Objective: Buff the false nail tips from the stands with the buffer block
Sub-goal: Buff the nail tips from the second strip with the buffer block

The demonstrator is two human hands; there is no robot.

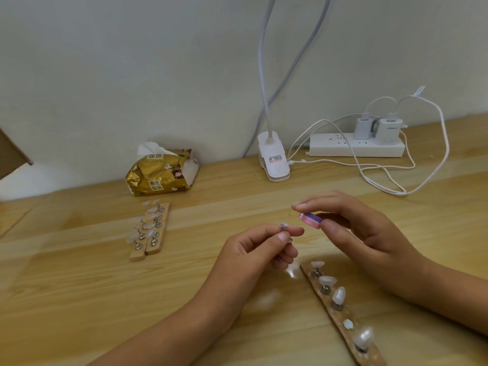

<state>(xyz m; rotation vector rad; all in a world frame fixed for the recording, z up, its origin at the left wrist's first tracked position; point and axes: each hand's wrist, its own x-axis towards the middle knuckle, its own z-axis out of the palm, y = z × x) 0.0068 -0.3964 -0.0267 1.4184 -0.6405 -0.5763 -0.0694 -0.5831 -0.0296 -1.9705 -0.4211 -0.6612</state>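
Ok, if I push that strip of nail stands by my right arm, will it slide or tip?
Likely slides flat: the strip lies low and long on the glossy desk. The nail tips sit on thin stands, so they may wobble. One spot shows only a bare disc, so stands probably detach.

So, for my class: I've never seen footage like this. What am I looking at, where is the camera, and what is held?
No machine here: these are a person's two bare hands, filmed by one head-worn camera looking down. The left hand pinches a small stand with a false nail tip. The right hand holds a pink-and-purple buffer block. On the wooden table lie a near strip and far strips of more stands, a tissue pack, a clip lamp and a power strip.
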